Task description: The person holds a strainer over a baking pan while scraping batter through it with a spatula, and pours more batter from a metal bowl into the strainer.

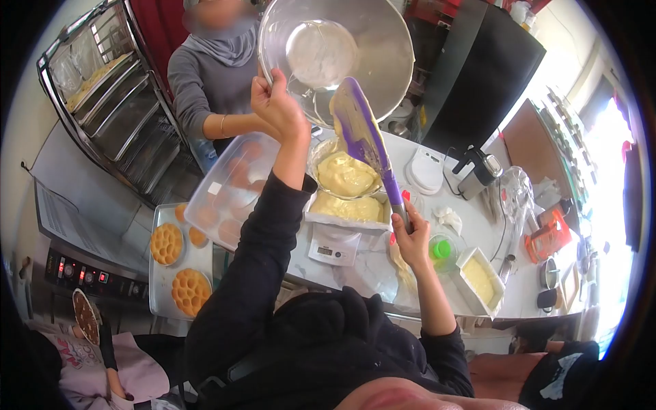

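My left hand (281, 106) grips the rim of a large metal mixing bowl (383, 41), which is tilted so that its inside, smeared with a little batter, faces me. In my right hand (412, 236) is the handle of a purple spatula (372, 147); pale yellow batter coats its blade, held up just below the bowl. Under the spatula sit a round lined pan with batter (345, 174) and, nearer me, a lined loaf pan with batter (348, 208). A digital kitchen scale (333, 246) shows in front of the loaf pan.
Another filled loaf pan (480, 283) stands at the right, near a green-capped container (443, 248). A second scale (425, 171) and a hand mixer (478, 171) lie behind. Baked pies (172, 244) rest on a tray at left. One person (215, 75) stands opposite; another holds a brown-topped cake (87, 316).
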A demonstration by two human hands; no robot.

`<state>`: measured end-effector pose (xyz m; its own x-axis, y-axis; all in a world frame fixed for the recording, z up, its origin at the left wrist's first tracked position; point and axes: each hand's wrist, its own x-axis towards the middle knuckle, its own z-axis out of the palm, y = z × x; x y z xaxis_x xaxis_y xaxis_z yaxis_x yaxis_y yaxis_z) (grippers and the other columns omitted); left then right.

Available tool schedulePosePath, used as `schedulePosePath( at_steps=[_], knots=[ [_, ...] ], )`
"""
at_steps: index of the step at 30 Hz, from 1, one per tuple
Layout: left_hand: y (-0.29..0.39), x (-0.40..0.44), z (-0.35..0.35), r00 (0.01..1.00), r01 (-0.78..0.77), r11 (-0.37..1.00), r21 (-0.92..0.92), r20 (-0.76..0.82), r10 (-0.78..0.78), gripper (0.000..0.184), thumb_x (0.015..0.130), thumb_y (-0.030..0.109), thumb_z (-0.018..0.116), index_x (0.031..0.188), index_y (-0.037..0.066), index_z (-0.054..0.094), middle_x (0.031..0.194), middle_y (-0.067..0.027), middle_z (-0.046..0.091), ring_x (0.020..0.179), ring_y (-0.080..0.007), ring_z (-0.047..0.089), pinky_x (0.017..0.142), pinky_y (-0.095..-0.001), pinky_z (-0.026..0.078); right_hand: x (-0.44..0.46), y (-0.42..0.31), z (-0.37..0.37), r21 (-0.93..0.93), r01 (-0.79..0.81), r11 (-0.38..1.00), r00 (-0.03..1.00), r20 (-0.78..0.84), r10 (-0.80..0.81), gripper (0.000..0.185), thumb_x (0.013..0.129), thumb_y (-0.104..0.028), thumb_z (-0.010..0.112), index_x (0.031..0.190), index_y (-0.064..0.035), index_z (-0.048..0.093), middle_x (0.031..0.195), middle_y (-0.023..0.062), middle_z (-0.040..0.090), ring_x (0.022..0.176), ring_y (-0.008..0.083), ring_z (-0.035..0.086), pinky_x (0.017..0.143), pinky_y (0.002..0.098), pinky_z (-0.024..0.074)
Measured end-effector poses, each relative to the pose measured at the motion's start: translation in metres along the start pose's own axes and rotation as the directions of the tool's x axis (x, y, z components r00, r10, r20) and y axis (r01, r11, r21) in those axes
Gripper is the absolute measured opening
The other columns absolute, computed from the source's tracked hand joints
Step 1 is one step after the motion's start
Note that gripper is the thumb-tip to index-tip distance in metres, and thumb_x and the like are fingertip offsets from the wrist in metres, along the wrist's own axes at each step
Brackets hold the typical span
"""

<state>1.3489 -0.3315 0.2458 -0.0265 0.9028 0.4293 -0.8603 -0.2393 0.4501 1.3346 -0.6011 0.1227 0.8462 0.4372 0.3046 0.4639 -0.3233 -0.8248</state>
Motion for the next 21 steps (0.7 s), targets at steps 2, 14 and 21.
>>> schedulePosePath(
  at_steps=[2,14,21],
  knots=[
    [-0.002,-0.004,0.0,1.0,0.001,1.0,0.008,0.011,-0.001,0.038,0.078,-0.001,0.052,0.058,0.01,0.023,0.059,0.0043,0.033,0.059,-0.0054,0.024,0.053,-0.0197,0.024,-0.001,-0.006,0.001,-0.005,0.002,1.0,1.0,0.016,-0.002,0.037,0.08,-0.019,0.056,0.112,-0.001,0.049,0.055,-0.0035,0.041,0.047,0.0035,0.033,0.042,0.02,0.0265],
    [-0.008,0.009,-0.014,0.992,-0.047,0.999,0.017,0.121,0.045,0.039,0.078,0.001,0.054,0.058,0.011,0.022,0.06,0.0038,0.033,0.056,-0.0057,0.022,0.052,-0.0205,0.021,-0.006,-0.025,-0.036,-0.172,0.104,0.98,0.984,-0.127,-0.127,0.035,0.073,-0.009,0.06,0.107,-0.0022,0.053,0.054,0.0096,0.051,0.042,0.0088,0.038,0.043,0.0237,0.0347],
    [-0.01,-0.01,-0.012,0.981,-0.02,0.995,-0.102,0.188,0.039,0.039,0.077,0.0,0.055,0.057,0.008,0.022,0.076,-0.003,0.05,0.06,-0.0064,0.025,0.055,-0.0203,0.025,0.025,-0.059,-0.009,-0.476,0.196,0.857,0.965,-0.06,-0.254,0.043,0.075,-0.011,0.056,0.116,-0.019,0.049,0.066,0.0089,0.053,0.051,0.0231,0.05,0.048,0.0321,0.04]
  ],
)
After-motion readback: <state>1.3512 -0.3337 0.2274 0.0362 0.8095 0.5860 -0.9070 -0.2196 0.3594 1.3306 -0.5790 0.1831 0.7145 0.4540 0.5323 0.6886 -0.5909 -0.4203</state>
